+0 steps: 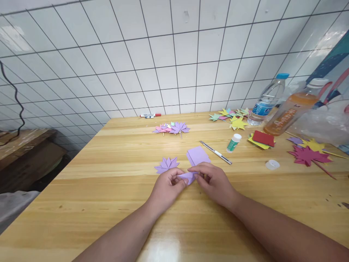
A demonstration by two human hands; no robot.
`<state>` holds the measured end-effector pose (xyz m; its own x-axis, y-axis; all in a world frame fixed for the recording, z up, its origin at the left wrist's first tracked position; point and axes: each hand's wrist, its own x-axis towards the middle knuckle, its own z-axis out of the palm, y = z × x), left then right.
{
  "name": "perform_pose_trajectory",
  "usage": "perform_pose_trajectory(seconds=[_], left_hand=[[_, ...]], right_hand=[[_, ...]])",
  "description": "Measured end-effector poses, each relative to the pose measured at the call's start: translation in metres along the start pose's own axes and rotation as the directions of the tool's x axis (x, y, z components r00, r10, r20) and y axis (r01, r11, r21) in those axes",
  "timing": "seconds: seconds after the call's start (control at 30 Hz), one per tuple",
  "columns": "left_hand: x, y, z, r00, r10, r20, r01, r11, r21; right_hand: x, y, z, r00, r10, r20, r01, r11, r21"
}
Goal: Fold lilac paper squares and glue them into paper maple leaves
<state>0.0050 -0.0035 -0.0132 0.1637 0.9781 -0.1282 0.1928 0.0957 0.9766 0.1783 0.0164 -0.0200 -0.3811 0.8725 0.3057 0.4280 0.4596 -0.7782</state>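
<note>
A small folded piece of purple paper (pixel 188 177) is held between my two hands just above the wooden table (pixel 114 203). My left hand (pixel 170 183) pinches its left side with thumb and fingers. At its right end, my right hand (pixel 211 180) closes thumb and fingertips on the paper. Just beyond my left hand lies a purple folded-paper leaf (pixel 167 165) with several points. Square sheets of purple paper (pixel 199 155) lie beyond my right hand, and beside them rests a slim utility knife (pixel 216 152).
A glue stick (pixel 233 143) stands to the right, its white cap (pixel 272 165) apart. Red and yellow squares (pixel 263 139), a water bottle (pixel 267 100), an orange drink bottle (pixel 294 107) and a dark pink leaf (pixel 309 155) are farther right. More paper leaves (pixel 180 128) and markers (pixel 150 115) lie near the tiled wall.
</note>
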Motion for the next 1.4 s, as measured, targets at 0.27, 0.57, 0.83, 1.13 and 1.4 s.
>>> perform_pose_trajectory(seconds=[0.27,0.57,0.83,1.13,1.4], left_hand=[[-0.0001,0.0048,-0.0023,0.998,-0.020,-0.051,0.015,0.995,-0.095],[0.0009,0.0013,-0.0011,1.000,-0.022,0.021,0.023,0.999,-0.040],[-0.0008,0.0009,-0.0035,0.999,0.052,0.005,-0.052,0.996,0.067],[-0.0007,0.0019,-0.0027,0.999,-0.034,0.033,0.034,0.999,-0.006],[0.0018,0.0033,-0.0066,0.993,-0.088,0.074,0.097,0.988,-0.119]], right_hand=[[0.0030,0.0001,0.0043,0.955,0.296,0.032,-0.293,0.917,0.271],[0.0022,-0.0023,0.0018,0.981,0.161,0.109,-0.177,0.971,0.161],[0.0019,0.0015,0.0052,0.984,0.157,0.088,-0.165,0.982,0.088],[-0.0013,0.0028,0.0061,0.984,0.166,0.064,-0.172,0.979,0.107],[-0.0022,0.0017,0.0009,0.995,-0.078,0.056,0.073,0.994,0.086]])
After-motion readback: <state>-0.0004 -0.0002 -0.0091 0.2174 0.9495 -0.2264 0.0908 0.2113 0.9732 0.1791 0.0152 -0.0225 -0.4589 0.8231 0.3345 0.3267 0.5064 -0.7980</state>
